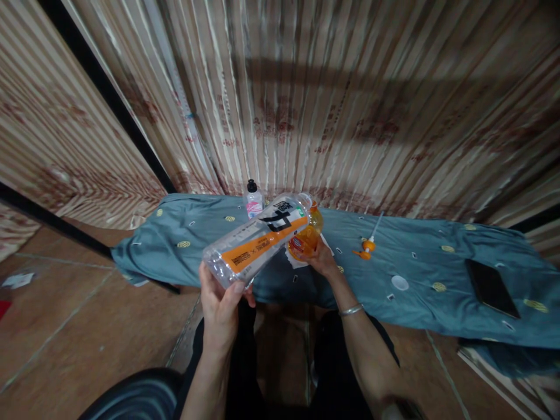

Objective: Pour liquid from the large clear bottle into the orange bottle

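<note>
While my left hand [220,306] grips the base of the clear bottle [258,242] at the centre of the frame, its long axis slants up and right, neck toward the top of the orange bottle [307,236]. My right hand [322,260], fingers curled around the orange bottle just right of centre, is nearer that neck.

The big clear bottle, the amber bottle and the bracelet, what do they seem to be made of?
Big clear bottle: probably thin plastic, glossy, being see-through with bright highlights. Amber bottle: likely smooth, translucent plastic, since light shows through, though glass isn't ruled out. Bracelet: seemingly polished metal, judging by its silvery shine.
</note>
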### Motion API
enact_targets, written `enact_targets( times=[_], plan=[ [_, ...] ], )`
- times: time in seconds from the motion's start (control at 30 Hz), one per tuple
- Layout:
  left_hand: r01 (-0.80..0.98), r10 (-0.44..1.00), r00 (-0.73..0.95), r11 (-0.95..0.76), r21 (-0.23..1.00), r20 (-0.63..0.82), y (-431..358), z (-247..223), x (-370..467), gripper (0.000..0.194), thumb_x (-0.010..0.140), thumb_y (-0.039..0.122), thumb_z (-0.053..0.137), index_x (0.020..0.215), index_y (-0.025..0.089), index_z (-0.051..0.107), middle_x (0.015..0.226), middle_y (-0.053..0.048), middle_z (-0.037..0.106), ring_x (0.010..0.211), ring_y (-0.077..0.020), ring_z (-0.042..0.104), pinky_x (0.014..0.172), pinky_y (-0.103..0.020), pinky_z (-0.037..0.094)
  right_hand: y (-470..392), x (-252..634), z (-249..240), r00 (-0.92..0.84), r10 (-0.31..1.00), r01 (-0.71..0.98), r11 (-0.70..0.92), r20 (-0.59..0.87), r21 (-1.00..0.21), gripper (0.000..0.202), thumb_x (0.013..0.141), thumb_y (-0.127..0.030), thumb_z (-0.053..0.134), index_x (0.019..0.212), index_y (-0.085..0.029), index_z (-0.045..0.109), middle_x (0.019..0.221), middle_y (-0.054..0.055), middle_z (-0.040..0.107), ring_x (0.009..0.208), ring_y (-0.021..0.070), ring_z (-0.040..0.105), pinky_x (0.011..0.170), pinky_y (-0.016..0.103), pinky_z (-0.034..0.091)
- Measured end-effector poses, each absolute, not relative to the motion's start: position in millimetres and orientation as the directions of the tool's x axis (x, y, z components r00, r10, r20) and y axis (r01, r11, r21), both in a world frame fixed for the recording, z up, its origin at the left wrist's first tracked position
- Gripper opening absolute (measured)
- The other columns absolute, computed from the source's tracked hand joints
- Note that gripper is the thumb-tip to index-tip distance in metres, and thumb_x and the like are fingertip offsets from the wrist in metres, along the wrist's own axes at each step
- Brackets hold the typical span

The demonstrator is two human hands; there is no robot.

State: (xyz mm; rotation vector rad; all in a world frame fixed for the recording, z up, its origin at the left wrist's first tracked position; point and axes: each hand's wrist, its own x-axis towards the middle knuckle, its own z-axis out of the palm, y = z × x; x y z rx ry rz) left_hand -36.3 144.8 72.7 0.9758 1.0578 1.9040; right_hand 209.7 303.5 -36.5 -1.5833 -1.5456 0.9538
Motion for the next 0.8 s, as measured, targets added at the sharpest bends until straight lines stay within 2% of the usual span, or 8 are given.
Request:
enact_targets(
  times=[0.07,0.23,0.47,0.67,0.8],
  plan=[
    [-0.236,0.868,-0.423,-0.384,0.893,0.261,144,71,-39,0.071,0.077,0.060,0.106,0.123,0.026,0.065,0.081,0.001,0.075,0.048,-0.0207,0.068,0.039,-0.032,0.055,303,210,-37,0.009,1.000,0.471,-0.019,-0.017,-0.882,0.079,0.080,-0.032,0.106,0.152,-0.024,0.071,0.144,0.014,0.087,0.143,0.0415,0.083,0.129,0.062,0.062],
    [-0.242,0.865,-0.431,-0.387,0.890,0.258,144,71,-40,0.071,0.076,0.057,0.107,0.121,0.025,0.064,0.080,0.001,0.076,0.049,-0.0217,0.069,0.036,-0.028,0.049,305,211,-41,0.032,0.999,0.480,-0.033,-0.020,-0.876,0.084,0.080,-0.037,0.108,0.155,-0.025,0.070,0.145,0.015,0.087,0.143,0.0413,0.082,0.130,0.065,0.061],
    [-0.250,0.830,-0.503,-0.409,0.878,0.244,147,76,-31,0.069,0.071,0.057,0.109,0.116,0.025,0.067,0.076,0.002,0.075,0.042,-0.0177,0.061,0.033,-0.026,0.043,306,210,-43,0.019,1.000,0.460,-0.017,-0.009,-0.888,0.090,0.078,-0.038,0.109,0.157,-0.026,0.068,0.145,0.014,0.087,0.148,0.0414,0.080,0.131,0.066,0.061],
    [-0.259,0.828,-0.513,-0.403,0.878,0.228,147,74,-31,0.066,0.071,0.057,0.108,0.114,0.024,0.070,0.078,0.002,0.075,0.045,-0.0157,0.060,0.034,-0.025,0.042,305,209,-39,0.016,1.000,0.465,-0.023,-0.018,-0.885,0.082,0.079,-0.039,0.107,0.150,-0.025,0.069,0.143,0.015,0.088,0.147,0.0416,0.081,0.128,0.064,0.064],
    [-0.259,0.829,-0.512,-0.399,0.879,0.225,147,75,-32,0.068,0.071,0.056,0.108,0.116,0.023,0.069,0.078,0.003,0.074,0.046,-0.0148,0.060,0.035,-0.023,0.042,304,208,-34,0.020,1.000,0.480,-0.021,-0.013,-0.877,0.082,0.075,-0.037,0.108,0.147,-0.025,0.070,0.140,0.016,0.089,0.147,0.0422,0.081,0.127,0.062,0.065]
  ],
)
